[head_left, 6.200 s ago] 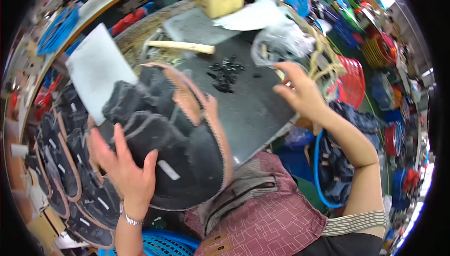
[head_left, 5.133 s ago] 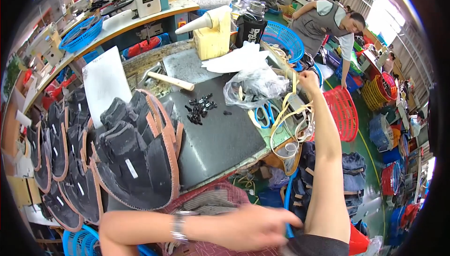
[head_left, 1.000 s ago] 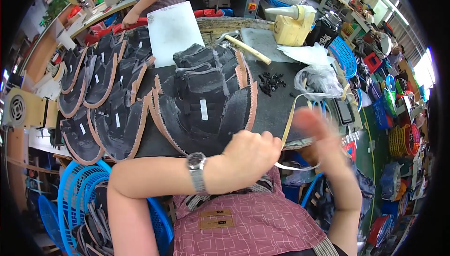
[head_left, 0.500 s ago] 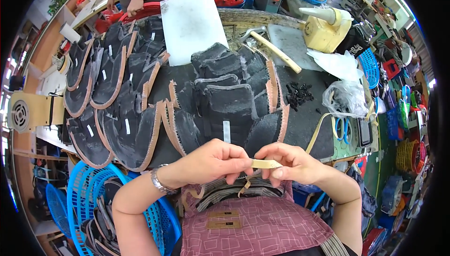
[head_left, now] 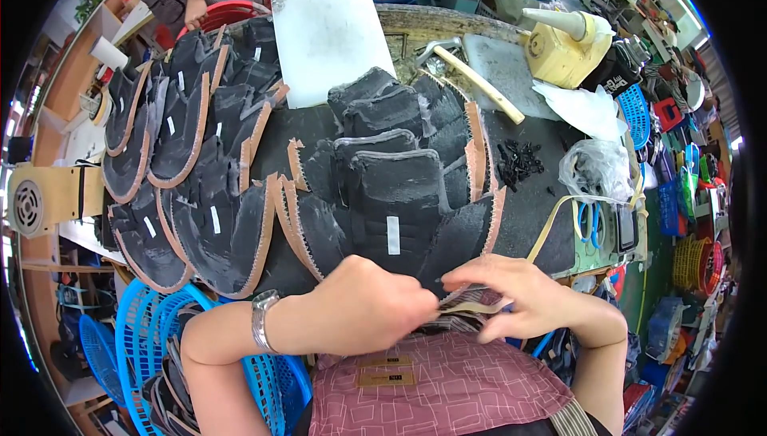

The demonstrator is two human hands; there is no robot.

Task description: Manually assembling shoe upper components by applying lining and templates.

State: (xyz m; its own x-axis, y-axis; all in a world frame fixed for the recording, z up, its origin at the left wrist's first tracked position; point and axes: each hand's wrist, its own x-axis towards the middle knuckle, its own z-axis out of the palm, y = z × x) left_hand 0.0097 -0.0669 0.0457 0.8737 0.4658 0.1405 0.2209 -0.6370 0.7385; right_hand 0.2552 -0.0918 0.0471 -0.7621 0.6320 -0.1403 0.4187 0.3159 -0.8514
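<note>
Black shoe uppers [head_left: 397, 212] with pale tan toothed edges and small white tags are spread in overlapping rows on the dark bench top, in front of my hands. Held low over my lap, my left hand [head_left: 363, 308] is closed, with motion blur about its fingers. From it a narrow cream strip of tape [head_left: 479, 307] runs toward my right hand [head_left: 527, 296]. The right thumb and fingers stand apart around the strip's far end; whether they touch it is hard to see. A reddish patterned apron [head_left: 471, 372] covers my lap.
Near the back lie a white sheet [head_left: 331, 45] and a wooden-handled hammer [head_left: 479, 85]. To the right are small black pieces [head_left: 519, 162], a yellow spouted container [head_left: 563, 53] and blue-handled scissors [head_left: 590, 224]. A blue basket [head_left: 136, 332] stands lower left. Another person's hand [head_left: 195, 14] is beyond.
My right fingers have opened away from the tape. The left hand has turned into a closed fist, with the tape now drawn between the hands. The other person has shifted left.
</note>
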